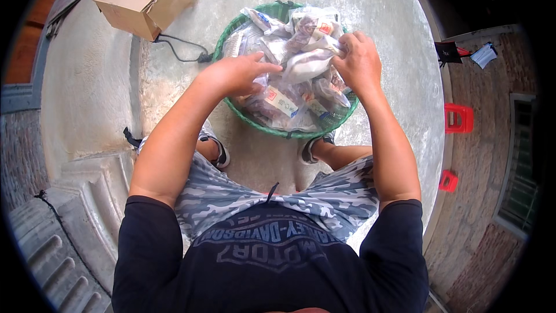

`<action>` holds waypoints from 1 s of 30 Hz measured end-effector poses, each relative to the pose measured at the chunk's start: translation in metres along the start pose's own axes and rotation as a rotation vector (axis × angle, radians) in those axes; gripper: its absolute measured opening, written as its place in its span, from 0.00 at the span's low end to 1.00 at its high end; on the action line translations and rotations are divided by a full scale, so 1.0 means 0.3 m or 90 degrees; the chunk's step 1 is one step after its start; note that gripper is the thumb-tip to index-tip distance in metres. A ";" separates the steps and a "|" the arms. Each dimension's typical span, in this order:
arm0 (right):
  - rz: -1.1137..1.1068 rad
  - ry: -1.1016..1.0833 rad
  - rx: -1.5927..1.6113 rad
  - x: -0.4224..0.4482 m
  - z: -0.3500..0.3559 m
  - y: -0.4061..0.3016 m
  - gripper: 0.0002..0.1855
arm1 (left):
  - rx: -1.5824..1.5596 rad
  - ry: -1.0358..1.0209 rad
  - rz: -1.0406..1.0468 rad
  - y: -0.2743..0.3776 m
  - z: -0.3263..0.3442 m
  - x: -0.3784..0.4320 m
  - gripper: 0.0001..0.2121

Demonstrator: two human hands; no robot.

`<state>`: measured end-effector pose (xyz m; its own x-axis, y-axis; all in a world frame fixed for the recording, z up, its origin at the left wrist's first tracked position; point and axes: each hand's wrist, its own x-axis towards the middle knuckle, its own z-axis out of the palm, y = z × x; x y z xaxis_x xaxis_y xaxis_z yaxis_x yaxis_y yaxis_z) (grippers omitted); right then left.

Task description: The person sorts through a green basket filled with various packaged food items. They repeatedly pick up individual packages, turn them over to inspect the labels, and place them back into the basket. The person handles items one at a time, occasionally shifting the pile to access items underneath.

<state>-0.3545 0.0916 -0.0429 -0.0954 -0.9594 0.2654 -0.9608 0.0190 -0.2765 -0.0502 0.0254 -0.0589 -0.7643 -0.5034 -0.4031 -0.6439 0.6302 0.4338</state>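
A round green woven basket [243, 122] stands on the concrete before me, heaped with several clear plastic packets. My right hand [358, 58] pinches the end of a clear packet with pale contents [309, 64] at the basket's right side. My left hand [247, 74] is over the left part of the heap, fingers apart, its fingertips close to that same packet. Below the hands lies a labelled packet with dark contents [278, 103]. Another labelled packet [319, 26] rests at the top of the pile.
An open cardboard box [173, 4] stands at the upper left, with a dark cord [182, 54] between it and the basket. My feet are just below the basket. A ridged concrete washboard [65, 261] is at lower left; red plastic stools [458, 118] are at right.
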 end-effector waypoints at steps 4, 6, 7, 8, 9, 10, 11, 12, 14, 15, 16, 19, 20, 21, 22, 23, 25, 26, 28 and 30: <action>-0.090 -0.067 0.235 -0.015 -0.012 -0.008 0.09 | -0.022 -0.040 0.000 0.000 -0.018 -0.001 0.28; 0.061 -0.155 0.495 0.009 -0.038 0.004 0.08 | -0.028 -0.047 -0.013 -0.008 -0.030 -0.010 0.26; 0.136 -0.198 0.624 0.022 -0.055 0.017 0.08 | -0.026 -0.052 -0.031 -0.009 -0.043 -0.014 0.26; 0.202 -0.143 0.607 0.055 -0.065 0.048 0.08 | -0.024 -0.058 -0.050 -0.008 -0.059 -0.021 0.25; 0.217 -0.096 0.502 0.081 -0.066 0.118 0.10 | -0.021 -0.064 -0.061 0.004 -0.074 -0.015 0.25; 0.234 -0.048 0.395 0.099 -0.041 0.211 0.11 | -0.023 -0.056 -0.066 0.014 -0.078 -0.007 0.25; 0.253 -0.002 0.289 0.103 -0.014 0.285 0.13 | -0.028 -0.048 -0.060 0.019 -0.081 0.001 0.26; 0.270 -0.077 0.176 0.098 0.012 0.327 0.18 | -0.032 -0.042 -0.057 0.017 -0.079 0.004 0.26; 0.291 -0.233 0.007 0.089 0.118 0.445 0.36 | -0.022 -0.022 -0.053 0.011 -0.079 -0.006 0.26; 0.299 -0.275 -0.012 0.074 0.188 0.465 0.47 | -0.023 -0.014 -0.058 0.004 -0.077 -0.015 0.26; 0.260 -0.296 -0.004 0.042 0.250 0.494 0.50 | -0.025 -0.006 -0.059 0.001 -0.072 -0.019 0.25; 0.207 -0.298 -0.090 -0.037 0.302 0.406 0.52 | -0.033 -0.004 -0.073 -0.002 -0.073 -0.036 0.25; 0.201 -0.286 -0.137 -0.055 0.309 0.352 0.51 | -0.035 -0.005 -0.076 0.000 -0.075 -0.040 0.25; 0.211 -0.284 -0.153 -0.059 0.316 0.331 0.50 | -0.034 -0.003 -0.073 0.003 -0.079 -0.039 0.25; 0.221 -0.282 -0.169 -0.061 0.332 0.316 0.49 | -0.033 0.000 -0.071 0.005 -0.080 -0.039 0.25; 0.229 -0.280 -0.185 -0.064 0.352 0.304 0.48 | -0.033 0.002 -0.069 0.005 -0.080 -0.040 0.25; 0.219 -0.293 -0.159 -0.065 0.373 0.289 0.45 | -0.026 0.005 -0.064 -0.004 -0.075 -0.039 0.25; 0.225 -0.329 -0.157 -0.064 0.376 0.289 0.44 | -0.023 0.006 -0.061 -0.008 -0.077 -0.039 0.25; 0.211 -0.345 -0.147 -0.067 0.395 0.307 0.43 | -0.038 -0.004 -0.075 0.002 -0.102 -0.045 0.26; 0.281 -0.296 -0.036 -0.080 0.427 0.330 0.45 | -0.047 0.034 -0.073 -0.025 -0.102 -0.051 0.25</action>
<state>-0.4141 0.0805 -0.1951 -0.3751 -0.8793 -0.2936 -0.8700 0.4432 -0.2159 -0.0347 0.0102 -0.0314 -0.6848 -0.6014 -0.4115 -0.7268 0.5226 0.4458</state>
